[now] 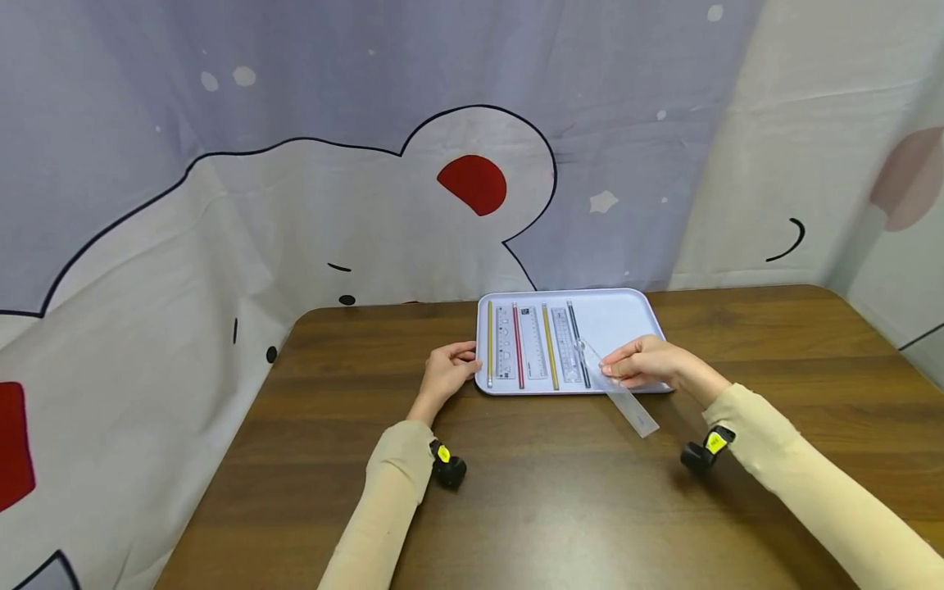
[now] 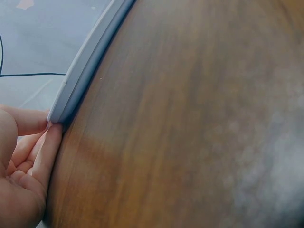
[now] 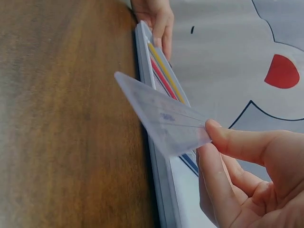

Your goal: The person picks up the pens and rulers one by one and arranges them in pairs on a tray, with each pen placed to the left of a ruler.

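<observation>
My right hand point(image 1: 643, 362) pinches a clear plastic ruler point(image 1: 633, 411) between thumb and fingers, tilted over the front edge of a white tray point(image 1: 619, 305). In the right wrist view the ruler point(image 3: 164, 118) slants up off the tray. At the tray's left front corner, my left hand point(image 1: 446, 375) grips the rim, thumb and finger on either side of it in the left wrist view point(image 2: 33, 142). Pencils and clear rulers alternate across the tray: a yellow pencil point(image 1: 490, 344), a red pencil point(image 1: 519, 344), another yellow pencil point(image 1: 550, 348) and a dark pencil point(image 1: 578, 344), with rulers point(image 1: 534, 344) between them.
The tray stands at the back of a brown wooden table point(image 1: 531, 483). Behind the table hangs a curtain point(image 1: 310, 213) with cartoon shapes. A black wrist camera point(image 1: 448, 471) is strapped to the left sleeve, and another camera point(image 1: 699, 457) to the right.
</observation>
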Demonstrator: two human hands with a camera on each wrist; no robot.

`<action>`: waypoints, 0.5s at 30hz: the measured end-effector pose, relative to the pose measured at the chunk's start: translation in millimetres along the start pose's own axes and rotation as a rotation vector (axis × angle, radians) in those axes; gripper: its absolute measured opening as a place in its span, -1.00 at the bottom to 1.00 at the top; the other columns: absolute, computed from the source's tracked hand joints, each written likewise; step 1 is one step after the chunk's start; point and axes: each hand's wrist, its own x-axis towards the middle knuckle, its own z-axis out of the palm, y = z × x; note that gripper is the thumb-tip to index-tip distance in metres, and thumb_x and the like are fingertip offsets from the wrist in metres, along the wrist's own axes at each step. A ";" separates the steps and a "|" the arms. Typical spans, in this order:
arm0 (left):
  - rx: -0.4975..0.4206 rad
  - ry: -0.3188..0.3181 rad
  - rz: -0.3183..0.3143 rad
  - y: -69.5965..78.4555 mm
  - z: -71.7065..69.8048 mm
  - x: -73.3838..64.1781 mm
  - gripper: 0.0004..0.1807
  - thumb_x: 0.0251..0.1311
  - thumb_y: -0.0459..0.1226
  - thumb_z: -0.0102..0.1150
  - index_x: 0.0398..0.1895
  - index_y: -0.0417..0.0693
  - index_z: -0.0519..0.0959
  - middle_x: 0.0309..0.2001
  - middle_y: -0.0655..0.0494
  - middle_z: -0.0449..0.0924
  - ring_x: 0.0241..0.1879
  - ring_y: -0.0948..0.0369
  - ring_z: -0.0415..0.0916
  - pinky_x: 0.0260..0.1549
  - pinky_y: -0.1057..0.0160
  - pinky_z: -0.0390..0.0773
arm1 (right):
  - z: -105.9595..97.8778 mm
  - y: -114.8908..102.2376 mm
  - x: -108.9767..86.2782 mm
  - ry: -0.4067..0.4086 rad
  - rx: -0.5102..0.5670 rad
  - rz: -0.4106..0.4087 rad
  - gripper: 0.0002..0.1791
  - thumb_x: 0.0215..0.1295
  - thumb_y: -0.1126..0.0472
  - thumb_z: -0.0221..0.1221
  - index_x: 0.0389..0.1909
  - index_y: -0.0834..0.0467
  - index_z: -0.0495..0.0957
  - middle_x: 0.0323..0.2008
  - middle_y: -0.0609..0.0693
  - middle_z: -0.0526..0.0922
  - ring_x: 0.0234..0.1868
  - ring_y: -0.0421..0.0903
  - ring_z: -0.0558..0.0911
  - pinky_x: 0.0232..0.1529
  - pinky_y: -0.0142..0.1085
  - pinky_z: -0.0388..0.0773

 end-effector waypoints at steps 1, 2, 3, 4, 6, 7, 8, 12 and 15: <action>0.000 -0.001 -0.001 0.1 0.0 -0.1 -0.57 0.08 -0.47 0.27 0.08 -0.27 0.58 -0.14 -0.20 0.64 -0.43 0.39 0.50 -0.30 0.33 0.70 | -0.6 0.0 1.4 -0.004 0.009 -0.002 -0.59 0.25 0.30 0.21 0.04 0.47 0.50 -0.47 -0.23 0.69 -0.44 -0.35 0.60 -0.37 -0.53 0.63; -0.002 -0.003 -0.003 0.3 0.0 -0.2 -0.57 0.08 -0.47 0.28 0.09 -0.27 0.58 -0.14 -0.20 0.64 -0.43 0.39 0.51 -0.30 0.33 0.70 | -1.1 0.1 2.7 -0.006 0.020 0.000 -0.59 0.25 0.31 0.21 0.05 0.47 0.50 -0.47 -0.23 0.69 -0.44 -0.35 0.60 -0.37 -0.53 0.63; -0.004 -0.005 -0.005 0.4 0.0 -0.2 -0.57 0.08 -0.47 0.28 0.09 -0.27 0.58 -0.14 -0.20 0.64 -0.42 0.38 0.51 -0.30 0.33 0.70 | -1.6 0.3 3.9 -0.008 0.024 0.000 -0.58 0.25 0.31 0.21 0.05 0.48 0.49 -0.46 -0.23 0.69 -0.44 -0.35 0.60 -0.36 -0.53 0.63; -0.004 -0.006 -0.006 0.6 0.1 -0.2 -0.57 0.08 -0.47 0.28 0.09 -0.27 0.58 -0.14 -0.20 0.64 -0.42 0.38 0.51 -0.30 0.33 0.70 | -2.0 0.5 5.1 -0.010 0.031 0.002 -0.59 0.25 0.31 0.21 0.05 0.48 0.49 -0.46 -0.23 0.69 -0.44 -0.35 0.60 -0.36 -0.53 0.63; -0.002 -0.008 -0.008 0.8 0.1 -0.2 -0.57 0.09 -0.47 0.28 0.09 -0.26 0.57 -0.14 -0.19 0.64 -0.41 0.37 0.52 -0.30 0.34 0.70 | -2.7 0.9 7.3 -0.011 0.039 0.005 -0.58 0.25 0.31 0.21 0.06 0.48 0.49 -0.47 -0.23 0.68 -0.44 -0.35 0.60 -0.35 -0.53 0.63; 0.000 -0.008 -0.007 0.9 0.1 -0.2 -0.57 0.09 -0.46 0.27 0.09 -0.27 0.57 -0.14 -0.19 0.64 -0.41 0.37 0.52 -0.30 0.34 0.70 | -3.0 0.8 8.2 -0.011 0.040 0.006 -0.58 0.25 0.31 0.21 0.06 0.48 0.49 -0.47 -0.23 0.68 -0.44 -0.35 0.60 -0.35 -0.53 0.63; 0.000 -0.008 -0.009 0.7 0.0 -0.1 -0.57 0.09 -0.46 0.28 0.09 -0.26 0.57 -0.14 -0.18 0.64 -0.40 0.36 0.52 -0.30 0.34 0.69 | -3.2 0.7 9.2 -0.008 0.042 0.007 -0.59 0.25 0.31 0.22 0.05 0.48 0.50 -0.48 -0.23 0.68 -0.44 -0.35 0.59 -0.35 -0.53 0.63; 0.005 -0.007 -0.009 0.4 -0.5 0.2 -0.58 0.10 -0.45 0.27 0.10 -0.26 0.57 -0.14 -0.17 0.64 -0.39 0.36 0.53 -0.30 0.34 0.69 | -5.1 0.0 12.9 0.004 0.055 0.013 -0.64 0.25 0.31 0.21 0.02 0.44 0.54 -0.49 -0.22 0.66 -0.45 -0.35 0.59 -0.36 -0.53 0.63; 0.003 -0.007 -0.012 0.2 -0.9 0.5 -0.57 0.10 -0.45 0.27 0.10 -0.26 0.57 -0.14 -0.17 0.63 -0.39 0.36 0.54 -0.29 0.33 0.70 | -7.5 -0.4 15.4 0.012 0.067 0.021 -0.68 0.26 0.32 0.19 -0.01 0.40 0.57 -0.50 -0.22 0.66 -0.45 -0.35 0.59 -0.36 -0.54 0.62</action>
